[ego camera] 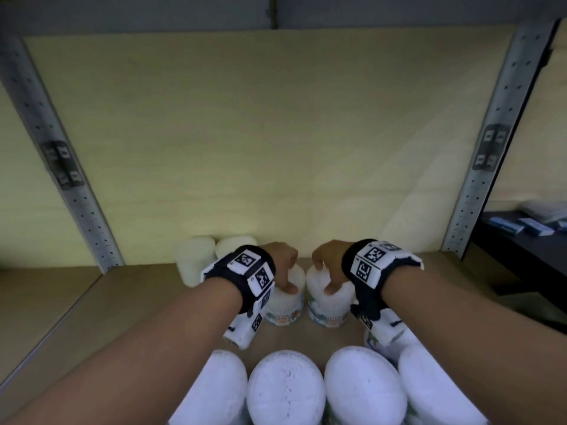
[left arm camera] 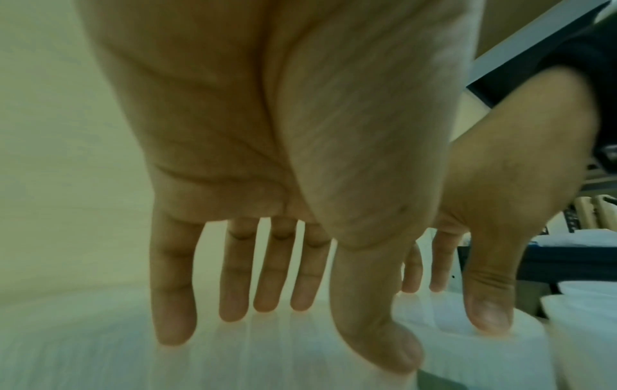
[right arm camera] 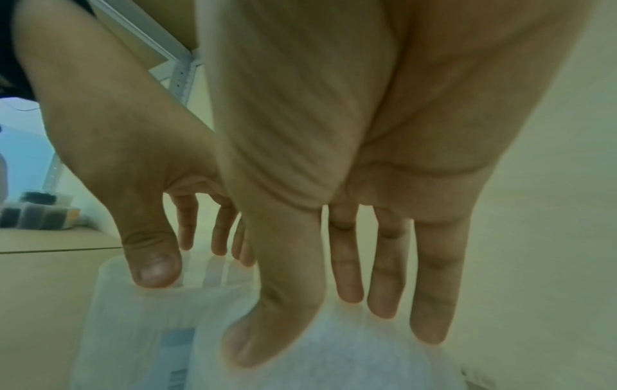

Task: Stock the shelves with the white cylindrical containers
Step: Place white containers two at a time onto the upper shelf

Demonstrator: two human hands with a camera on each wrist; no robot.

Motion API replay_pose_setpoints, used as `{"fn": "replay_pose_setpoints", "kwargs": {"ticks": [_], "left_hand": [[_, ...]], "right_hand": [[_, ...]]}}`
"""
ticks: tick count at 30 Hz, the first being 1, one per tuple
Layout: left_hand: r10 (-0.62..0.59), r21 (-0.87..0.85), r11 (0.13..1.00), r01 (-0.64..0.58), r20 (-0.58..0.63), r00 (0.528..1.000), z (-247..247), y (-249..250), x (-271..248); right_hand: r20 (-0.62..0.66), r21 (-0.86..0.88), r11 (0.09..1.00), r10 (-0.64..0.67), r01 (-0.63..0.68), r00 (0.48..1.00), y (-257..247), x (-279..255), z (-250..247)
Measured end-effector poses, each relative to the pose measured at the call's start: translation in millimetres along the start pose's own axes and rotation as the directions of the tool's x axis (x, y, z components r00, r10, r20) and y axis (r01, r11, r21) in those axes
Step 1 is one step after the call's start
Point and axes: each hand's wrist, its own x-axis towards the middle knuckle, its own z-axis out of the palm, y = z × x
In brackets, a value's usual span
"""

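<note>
1. Only the head view takes in the whole shelf. The left hand and right hand sit side by side, each on top of its own white container, the left container and the right container standing upright and nearly touching.
2. That view also shows two more white containers just beyond the left hand against the back panel, and a row of containers nearer the person than both wrists.
3. The left wrist view shows the left hand's fingers spread and pointing down, tips at the container's top, thumb on its near side.
4. The right wrist view shows the same claw hold: fingers on the far rim, thumb on the near edge.
5. Each hand grips its container from above, fingers and thumb round the lid.
6. A dark table lies beyond the right wrist.
</note>
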Motion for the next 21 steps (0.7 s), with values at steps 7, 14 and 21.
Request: {"fn": "replay_pose_setpoints", "kwargs": {"ticks": [7, 14, 21], "left_hand": [[0.022, -0.004, 1.0, -0.022, -0.014, 1.0, 11, 24, -42], [0.011, 0.038, 0.999, -0.011, 0.003, 1.0, 22, 37, -66], [0.003, 0.031, 1.0, -0.003, 0.014, 1.0, 29, 37, -76]], "right_hand": [[0.09, -0.021, 1.0, -0.011, 0.013, 0.996, 6, -21, 31], [0.033, 0.138, 0.985, -0.105, 0.099, 0.994, -18, -95, 20], [0.056, 0.132, 0.986, -0.109, 0.101, 0.992, -21, -104, 19]]}}
